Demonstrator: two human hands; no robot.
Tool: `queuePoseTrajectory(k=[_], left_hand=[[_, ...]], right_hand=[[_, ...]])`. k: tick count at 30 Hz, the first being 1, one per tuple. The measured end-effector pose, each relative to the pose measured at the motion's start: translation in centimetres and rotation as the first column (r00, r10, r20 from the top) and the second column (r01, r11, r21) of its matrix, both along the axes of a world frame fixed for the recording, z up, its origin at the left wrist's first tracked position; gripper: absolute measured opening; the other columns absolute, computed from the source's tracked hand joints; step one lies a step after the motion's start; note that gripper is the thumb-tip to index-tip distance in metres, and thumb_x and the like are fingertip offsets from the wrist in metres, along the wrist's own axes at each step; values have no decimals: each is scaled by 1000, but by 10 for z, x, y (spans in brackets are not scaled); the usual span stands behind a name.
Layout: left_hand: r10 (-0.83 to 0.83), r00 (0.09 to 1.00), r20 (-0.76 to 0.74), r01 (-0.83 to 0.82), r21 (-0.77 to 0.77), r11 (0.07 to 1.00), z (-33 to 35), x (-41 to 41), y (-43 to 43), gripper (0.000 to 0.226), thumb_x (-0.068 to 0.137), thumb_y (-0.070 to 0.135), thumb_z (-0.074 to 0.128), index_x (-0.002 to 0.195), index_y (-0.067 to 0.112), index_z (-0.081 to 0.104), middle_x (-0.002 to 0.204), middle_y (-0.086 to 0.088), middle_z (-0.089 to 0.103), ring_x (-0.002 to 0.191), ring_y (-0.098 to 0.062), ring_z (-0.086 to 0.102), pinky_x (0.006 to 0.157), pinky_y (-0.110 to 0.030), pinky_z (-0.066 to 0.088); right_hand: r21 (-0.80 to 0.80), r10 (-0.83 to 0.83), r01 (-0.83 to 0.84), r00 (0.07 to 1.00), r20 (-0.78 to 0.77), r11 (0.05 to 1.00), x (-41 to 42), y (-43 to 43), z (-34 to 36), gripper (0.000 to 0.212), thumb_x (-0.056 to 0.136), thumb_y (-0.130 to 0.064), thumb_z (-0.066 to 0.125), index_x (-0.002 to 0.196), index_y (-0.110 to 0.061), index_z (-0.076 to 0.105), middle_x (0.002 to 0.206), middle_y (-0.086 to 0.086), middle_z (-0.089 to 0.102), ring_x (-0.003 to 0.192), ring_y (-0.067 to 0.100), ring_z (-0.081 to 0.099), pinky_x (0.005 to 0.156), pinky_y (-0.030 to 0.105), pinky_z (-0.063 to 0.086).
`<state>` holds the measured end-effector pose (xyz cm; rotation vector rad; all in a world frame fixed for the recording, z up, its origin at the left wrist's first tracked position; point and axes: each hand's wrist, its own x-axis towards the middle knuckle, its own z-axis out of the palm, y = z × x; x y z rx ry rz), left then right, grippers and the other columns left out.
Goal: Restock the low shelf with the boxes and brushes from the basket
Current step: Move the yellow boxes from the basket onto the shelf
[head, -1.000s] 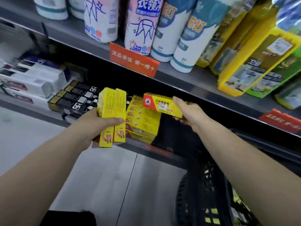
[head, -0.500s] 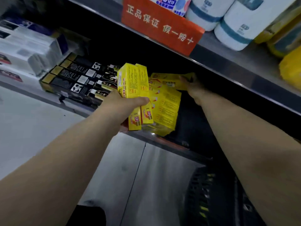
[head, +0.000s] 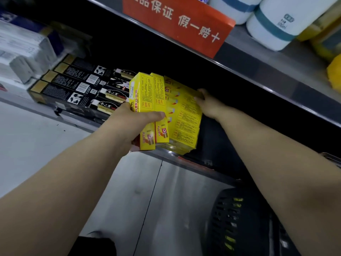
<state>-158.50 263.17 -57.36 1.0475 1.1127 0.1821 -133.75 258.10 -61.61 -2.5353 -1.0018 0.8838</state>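
Note:
My left hand (head: 132,124) grips two upright yellow boxes (head: 147,100) in front of the low shelf (head: 191,163), thumb across their front. Just behind them a stack of yellow boxes (head: 186,124) lies on that shelf. My right hand (head: 208,104) reaches into the shelf and holds the far end of the top yellow box on the stack; its fingertips are partly hidden in the dark. The black basket (head: 232,222) stands on the floor at lower right, with yellow items showing through its mesh.
Black boxes with gold ends (head: 81,89) lie in rows left of the yellow stack, white boxes (head: 24,56) farther left. The upper shelf (head: 258,61) overhangs closely, carrying an orange sign (head: 177,21) and white bottles (head: 280,24). Grey floor (head: 156,200) lies below.
My right hand carried its yellow box from the air into the shelf and laid it on the stack. My head moved closer and lower. My left hand kept its two boxes.

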Motion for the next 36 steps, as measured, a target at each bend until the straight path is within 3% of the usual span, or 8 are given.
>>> queuePoseTrajectory(k=[3, 9, 15, 19, 23, 26, 29, 36], left_hand=[[9, 1000, 17, -8, -47, 999, 0, 0, 0, 48, 68, 27, 81, 111, 17, 62, 98, -7, 72, 85, -29, 70, 77, -50, 56], [-208, 973, 105, 223, -165, 961, 11, 2, -4, 54, 55, 28, 79, 105, 13, 66, 92, -11, 74, 83, -28, 70, 65, -38, 54], [-338, 931, 140, 361, -211, 908, 20, -2, -7, 50, 55, 45, 74, 94, 15, 65, 74, -7, 74, 60, -20, 71, 50, -32, 55], [-89, 994, 61, 98, -156, 983, 13, 0, 4, 54, 69, 54, 71, 105, 15, 64, 91, -11, 73, 74, -27, 71, 63, -46, 59], [168, 985, 28, -164, -104, 981, 10, 1, 12, 59, 71, 53, 72, 116, 17, 57, 104, -8, 68, 94, -29, 66, 87, -52, 52], [138, 989, 53, -132, -106, 986, 10, 4, 8, 66, 69, 53, 74, 121, 17, 55, 107, -7, 67, 98, -28, 65, 87, -52, 51], [66, 997, 45, -60, -121, 991, 11, 7, 2, 63, 70, 53, 74, 120, 19, 55, 112, -8, 65, 99, -31, 64, 85, -52, 52], [117, 988, 99, -86, -273, 958, 7, 9, 5, 58, 74, 39, 75, 122, 15, 56, 111, -12, 68, 96, -34, 67, 86, -51, 53]], right_hand=[[-3, 213, -213, 972, 99, 977, -25, 6, 32, 75, 93, -33, 56, 150, -18, 9, 154, 9, 21, 136, 25, 32, 102, 23, 31], [111, 669, -660, 738, -90, 743, -66, -4, 98, 100, 65, -12, 83, 144, -24, 23, 134, -12, 38, 113, -6, 42, 90, -1, 34], [125, 569, -555, 811, -139, 822, -53, -26, 106, 61, 60, -14, 85, 110, -19, 50, 103, -6, 54, 90, 3, 50, 79, 20, 44], [130, 498, -493, 867, -11, 860, -33, -32, 91, 40, 67, -17, 81, 92, -12, 51, 83, 1, 50, 72, 7, 44, 58, 14, 34], [269, 117, -150, 984, 135, 951, -7, -28, 68, 40, 84, -24, 68, 115, -8, 49, 112, 10, 55, 94, 16, 54, 81, 12, 40], [199, 7, -69, 955, 298, 978, 7, -15, 54, 60, 93, -34, 53, 143, -8, 31, 146, 12, 37, 134, 26, 36, 112, 40, 26], [87, 51, -95, 912, 407, 992, 14, 3, 41, 54, 99, -26, 44, 146, -8, 26, 150, 14, 32, 139, 27, 29, 113, 39, 24], [8, 44, -46, 988, 147, 999, 4, 39, 8, 44, 101, -5, 33, 145, -9, 31, 144, 14, 40, 131, 25, 39, 93, 19, 31]])
